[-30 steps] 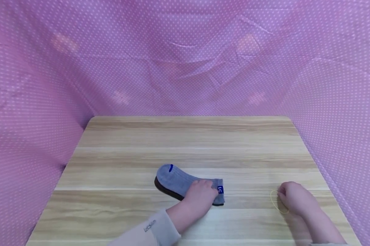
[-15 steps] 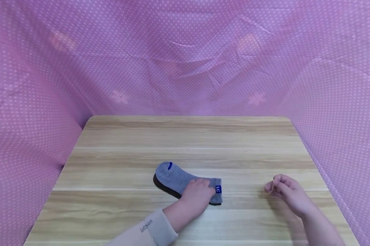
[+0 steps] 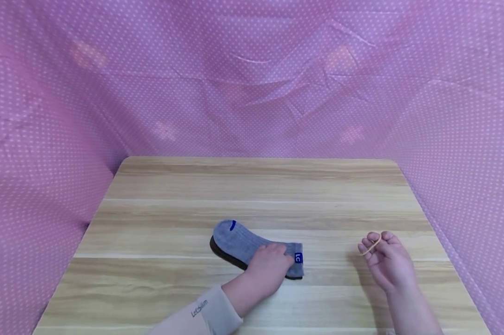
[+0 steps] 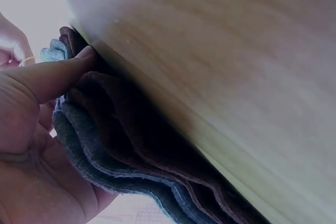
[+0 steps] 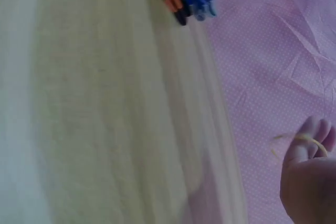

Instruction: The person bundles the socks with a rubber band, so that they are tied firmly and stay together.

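Observation:
A blue-grey sock (image 3: 237, 242) with a dark blue "LC" label lies on a dark brown sock (image 3: 226, 257), both flat on the table with toes to the left. Over the cuff end, my left hand (image 3: 268, 269) grips the stack. In the left wrist view the thumb (image 4: 63, 74) reaches round the folded sock layers (image 4: 126, 145), while the fingertips are hidden. To the right, my right hand (image 3: 390, 263) is raised with the palm turned up. It holds a thin yellow rubber band (image 3: 371, 245) looped across its bent fingers.
The wooden table (image 3: 172, 186) has rounded far corners. Pink polka-dot cloth (image 3: 252, 93) hangs behind it and along both sides. Bare tabletop lies between the socks and the right hand.
My right hand has turned from palm down to palm up and risen slightly left with the rubber band, which now lies across the fingers. The left hand and socks have hardly moved.

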`<state>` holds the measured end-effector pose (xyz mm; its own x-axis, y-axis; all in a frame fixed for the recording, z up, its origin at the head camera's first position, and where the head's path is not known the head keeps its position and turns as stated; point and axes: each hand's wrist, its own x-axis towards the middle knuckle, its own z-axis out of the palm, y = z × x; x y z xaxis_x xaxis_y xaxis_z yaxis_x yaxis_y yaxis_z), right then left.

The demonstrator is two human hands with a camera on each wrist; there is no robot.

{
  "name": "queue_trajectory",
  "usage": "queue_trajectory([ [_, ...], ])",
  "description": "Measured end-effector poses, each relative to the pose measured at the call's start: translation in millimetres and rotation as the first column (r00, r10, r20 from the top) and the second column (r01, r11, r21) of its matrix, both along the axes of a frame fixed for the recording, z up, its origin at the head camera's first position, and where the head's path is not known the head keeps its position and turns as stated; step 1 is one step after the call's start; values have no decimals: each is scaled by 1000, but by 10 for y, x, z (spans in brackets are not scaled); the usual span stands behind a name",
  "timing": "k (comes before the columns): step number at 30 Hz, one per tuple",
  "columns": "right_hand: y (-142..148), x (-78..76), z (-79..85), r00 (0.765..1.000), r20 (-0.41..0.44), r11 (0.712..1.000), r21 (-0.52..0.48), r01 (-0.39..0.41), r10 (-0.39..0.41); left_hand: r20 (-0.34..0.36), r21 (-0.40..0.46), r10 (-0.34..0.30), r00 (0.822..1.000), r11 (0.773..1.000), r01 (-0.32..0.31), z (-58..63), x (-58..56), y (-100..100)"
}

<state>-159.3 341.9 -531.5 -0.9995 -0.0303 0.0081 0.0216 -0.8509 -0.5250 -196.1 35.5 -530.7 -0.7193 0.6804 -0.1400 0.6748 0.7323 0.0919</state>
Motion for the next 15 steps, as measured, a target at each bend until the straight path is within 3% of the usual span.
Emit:
queue_trajectory([
  [2,-45,13,-12,999,23,993,114,32,-35,0,-2,3,1000,1000,-3,-1,-2,2],
  [6,-108,21,-32,998,44,969,243,36,-48,-4,-2,-1,1000,1000,1,-13,-1,6],
  [10,-139,11,-69,1000,-6,963,270,9,-8,-4,3,0,1000,1000,0,-7,-6,9],
  [15,-179,-27,-136,987,-117,956,285,-70,107,5,5,3,1000,1000,-3,9,-17,3],
])
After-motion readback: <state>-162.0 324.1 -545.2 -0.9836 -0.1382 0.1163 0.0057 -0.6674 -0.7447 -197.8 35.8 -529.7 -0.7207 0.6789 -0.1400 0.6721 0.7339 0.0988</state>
